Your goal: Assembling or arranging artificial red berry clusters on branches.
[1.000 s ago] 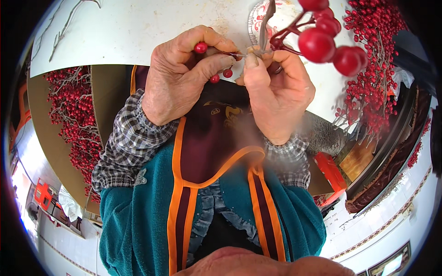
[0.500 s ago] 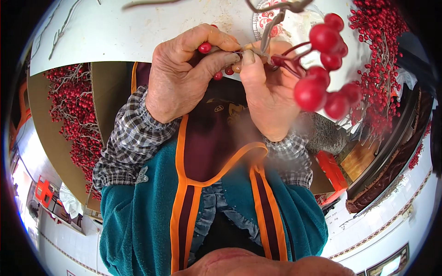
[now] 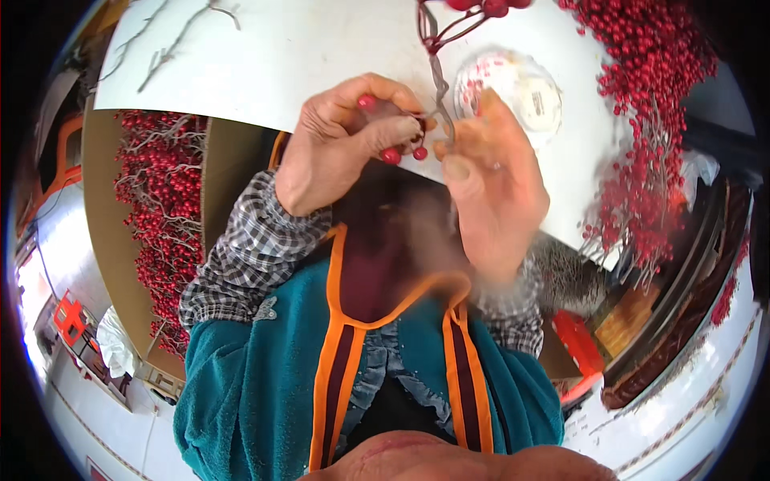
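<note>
Above the table edge my left hand (image 3: 325, 148) is closed, its thumb and forefinger pinching a small red berry sprig (image 3: 391, 155). Several berries poke out around those fingers. A twisted grey-brown branch (image 3: 439, 80) rises beside the pinch toward the top edge, with red berries (image 3: 496, 7) on its upper stems. My right hand (image 3: 505, 184), slightly blurred, is open beside the branch's lower end, thumb and fingers apart. Whether a fingertip still touches the branch is hard to see.
A patterned round plate (image 3: 481, 68) sits on the white table (image 3: 321, 40) behind my right hand. Bare twigs (image 3: 172, 52) lie at the far left. Berry branches are heaped at the right (image 3: 642, 104) and fill a cardboard box (image 3: 112, 240) at the left.
My right hand has loosened its fingers from the branch and drawn slightly right. The branch now stands more upright, its berries shifted up and left. My left hand keeps its pinch.
</note>
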The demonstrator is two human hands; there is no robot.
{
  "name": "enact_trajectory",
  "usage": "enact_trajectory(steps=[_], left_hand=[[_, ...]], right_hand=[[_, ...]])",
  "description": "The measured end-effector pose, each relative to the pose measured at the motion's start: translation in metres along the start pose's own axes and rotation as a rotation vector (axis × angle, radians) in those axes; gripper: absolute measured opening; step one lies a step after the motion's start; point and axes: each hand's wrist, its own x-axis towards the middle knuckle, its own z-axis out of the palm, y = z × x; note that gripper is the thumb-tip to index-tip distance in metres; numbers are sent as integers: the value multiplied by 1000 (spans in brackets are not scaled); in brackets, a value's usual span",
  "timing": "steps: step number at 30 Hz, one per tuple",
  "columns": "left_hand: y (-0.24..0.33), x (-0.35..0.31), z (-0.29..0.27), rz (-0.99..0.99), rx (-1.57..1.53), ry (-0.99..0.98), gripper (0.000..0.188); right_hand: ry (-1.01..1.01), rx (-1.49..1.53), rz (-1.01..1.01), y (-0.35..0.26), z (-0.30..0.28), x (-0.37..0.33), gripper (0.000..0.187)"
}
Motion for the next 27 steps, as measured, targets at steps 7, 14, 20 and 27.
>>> enact_trajectory(steps=[7, 14, 20, 27], left_hand=[[28, 4, -1, 152, 120, 82, 25], [55, 24, 0, 241, 328, 35, 30], [62, 109, -32, 484, 1079, 185, 25], [71, 214, -77, 444, 1665, 420, 24]], right_hand=[[-49, -120, 90, -2, -5, -9, 28], [101, 157, 163, -7, -31, -9, 17], [252, 199, 104, -14, -43, -2, 19], [408, 209, 36, -10, -56, -1, 18]])
